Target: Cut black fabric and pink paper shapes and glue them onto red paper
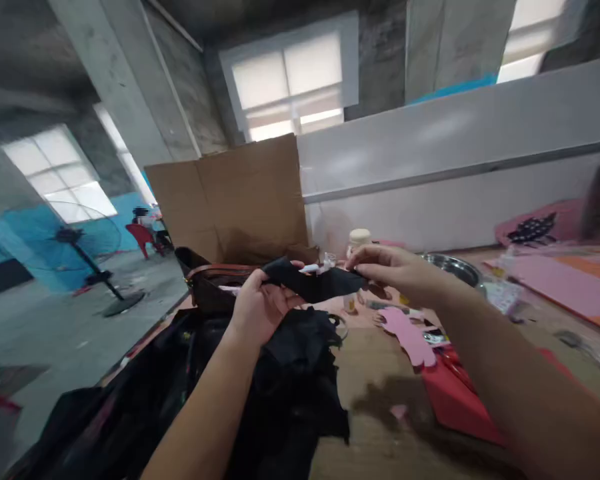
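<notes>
Stretched between my two hands is a strip of black fabric [317, 285]. My left hand [267, 297] grips its left end, with the thumb on top. The right end is pinched by the fingertips of my right hand [383, 267]. Below the strip lies a heap of black cloth [295, 380] with ragged edges, spreading over the left of the table. A brown handbag [210, 293] stands behind my left hand. Under my right forearm are a pink foam cutout [410, 337], red-handled scissors [457, 370] and a red sheet [450, 400].
A cardboard panel [235, 200] stands upright at the back, beside a white partition [430, 160]. A white-lidded bottle [359, 238] and a metal bowl [453, 267] stand behind my right hand. A tape roll [341, 327] lies near the cloth. A floor fan [93, 267] is off left.
</notes>
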Motion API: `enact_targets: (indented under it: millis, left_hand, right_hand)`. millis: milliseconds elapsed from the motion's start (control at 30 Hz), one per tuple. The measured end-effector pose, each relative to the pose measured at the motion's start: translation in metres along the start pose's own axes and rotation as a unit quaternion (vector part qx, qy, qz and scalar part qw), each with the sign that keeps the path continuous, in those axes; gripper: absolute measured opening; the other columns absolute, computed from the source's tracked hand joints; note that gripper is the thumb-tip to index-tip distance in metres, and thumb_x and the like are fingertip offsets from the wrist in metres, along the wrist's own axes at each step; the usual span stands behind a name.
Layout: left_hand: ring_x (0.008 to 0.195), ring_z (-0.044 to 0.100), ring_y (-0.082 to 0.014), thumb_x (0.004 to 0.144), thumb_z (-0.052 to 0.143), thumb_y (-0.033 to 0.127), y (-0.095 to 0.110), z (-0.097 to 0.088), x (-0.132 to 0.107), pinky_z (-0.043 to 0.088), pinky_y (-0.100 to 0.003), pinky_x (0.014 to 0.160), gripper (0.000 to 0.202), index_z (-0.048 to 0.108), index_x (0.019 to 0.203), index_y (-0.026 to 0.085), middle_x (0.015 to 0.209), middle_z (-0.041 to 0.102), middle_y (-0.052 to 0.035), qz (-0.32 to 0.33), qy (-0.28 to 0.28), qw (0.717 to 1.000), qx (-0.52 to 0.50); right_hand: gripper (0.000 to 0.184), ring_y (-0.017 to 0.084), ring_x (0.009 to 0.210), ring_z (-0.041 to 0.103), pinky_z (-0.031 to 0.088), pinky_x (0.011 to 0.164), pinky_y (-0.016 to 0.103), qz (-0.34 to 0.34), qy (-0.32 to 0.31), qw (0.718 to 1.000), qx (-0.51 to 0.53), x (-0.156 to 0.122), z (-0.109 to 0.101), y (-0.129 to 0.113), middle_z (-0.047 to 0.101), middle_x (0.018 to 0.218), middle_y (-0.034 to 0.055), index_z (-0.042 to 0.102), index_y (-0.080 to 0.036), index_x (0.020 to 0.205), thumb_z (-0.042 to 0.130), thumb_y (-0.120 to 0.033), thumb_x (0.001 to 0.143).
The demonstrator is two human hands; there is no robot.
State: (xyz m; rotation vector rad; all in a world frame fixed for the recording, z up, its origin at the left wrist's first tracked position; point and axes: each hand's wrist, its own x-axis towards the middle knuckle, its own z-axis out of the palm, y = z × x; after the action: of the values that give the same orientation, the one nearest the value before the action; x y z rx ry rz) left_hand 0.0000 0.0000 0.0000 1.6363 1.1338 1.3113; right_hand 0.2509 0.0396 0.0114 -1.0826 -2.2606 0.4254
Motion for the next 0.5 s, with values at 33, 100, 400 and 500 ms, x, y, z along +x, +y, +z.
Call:
enact_targets:
  millis: [33, 100, 400, 500]
  left_hand:
    - [0.095, 0.076, -0.0326, 0.084, 0.02, 0.044, -0.004, 0.0, 0.002, 0.06, -0.049, 0.085, 0.067, 0.065, 0.117, 0.009, 0.094, 0.078, -0.0173, -0.007, 0.002, 1.0, 0.005]
    - [0.099, 0.074, -0.0328, 0.084, 0.021, 0.044, -0.014, 0.0, 0.006, 0.058, -0.049, 0.089, 0.064, 0.069, 0.112, 0.011, 0.094, 0.079, -0.0161, -0.017, 0.007, 0.999, 0.031]
    - [0.119, 0.064, -0.0312, 0.079, 0.057, 0.016, -0.032, -0.016, -0.001, 0.042, -0.042, 0.111, 0.034, 0.078, 0.104, 0.024, 0.119, 0.076, -0.0067, 0.01, 0.004, 0.946, 0.325]
    - [0.114, 0.066, -0.0275, 0.09, 0.052, 0.021, -0.01, -0.024, -0.014, 0.046, -0.038, 0.102, 0.035, 0.074, 0.117, 0.024, 0.122, 0.075, -0.0047, 0.032, 0.004, 0.924, 0.381]
  right_hand:
    - [0.027, 0.015, 0.059, 0.063, 0.048, 0.052, 0.025, 0.013, 0.023, 1.0, -0.012, 0.001, 0.003, 0.0, 0.07, 0.079, 0.0029, 0.063, -0.019, 0.109, 0.043, -0.035, 0.1]
    - [0.027, 0.019, 0.073, 0.066, 0.048, 0.059, 0.028, 0.033, 0.052, 0.997, -0.041, 0.002, 0.008, 0.001, 0.072, 0.095, 0.0089, 0.062, -0.018, 0.114, 0.045, -0.034, 0.099]
    - [0.018, 0.021, 0.067, 0.062, 0.034, 0.055, 0.028, -0.029, -0.103, 0.985, -0.135, -0.008, 0.024, -0.019, 0.074, 0.086, 0.0068, 0.07, -0.022, 0.1, 0.054, -0.03, 0.096]
    - [0.01, 0.019, 0.063, 0.063, 0.033, 0.054, 0.027, -0.093, -0.187, 0.969, -0.133, -0.014, 0.045, -0.026, 0.074, 0.08, 0.0038, 0.072, -0.023, 0.091, 0.062, -0.026, 0.091]
